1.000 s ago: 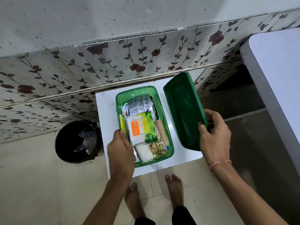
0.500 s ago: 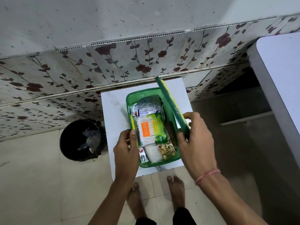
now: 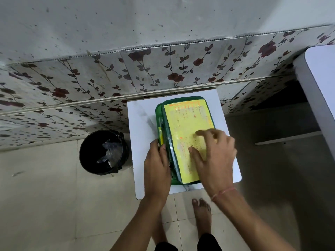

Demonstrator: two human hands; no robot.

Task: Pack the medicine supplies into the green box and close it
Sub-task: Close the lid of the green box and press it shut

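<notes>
- I see the green box (image 3: 158, 113) on a small white table (image 3: 141, 124) pushed against the flowered wall tiles (image 3: 90, 82); the box sits toward the table's right half.
- The lid (image 3: 188, 134) lies over the box with a yellow sheet taped on top, orange writing on it too blurred for me to read.
- The lid does not look fully seated: along the left side a strip of the box's rim and something yellow inside it show beside the lid's edge.
- The supplies inside are otherwise hidden under the lid, so I can't tell how they lie.
- My left hand (image 3: 156, 167) is at the box's near left side, fingers curled against the rim and lid edge; whether they grip or only press I cannot tell.
- My right hand (image 3: 215, 156) lies palm down on the yellow sheet, fingers spread and slightly bent, holding nothing; the hand is motion-blurred, and it covers the lid's near right part.
- A pink band is on the right wrist.
- A black bin (image 3: 104, 152) with crumpled clear plastic stands on the floor left of the table.
- A second white surface (image 3: 320, 84) is cut off at the right edge.
- Bare feet show below the table, one partly behind my left forearm.
</notes>
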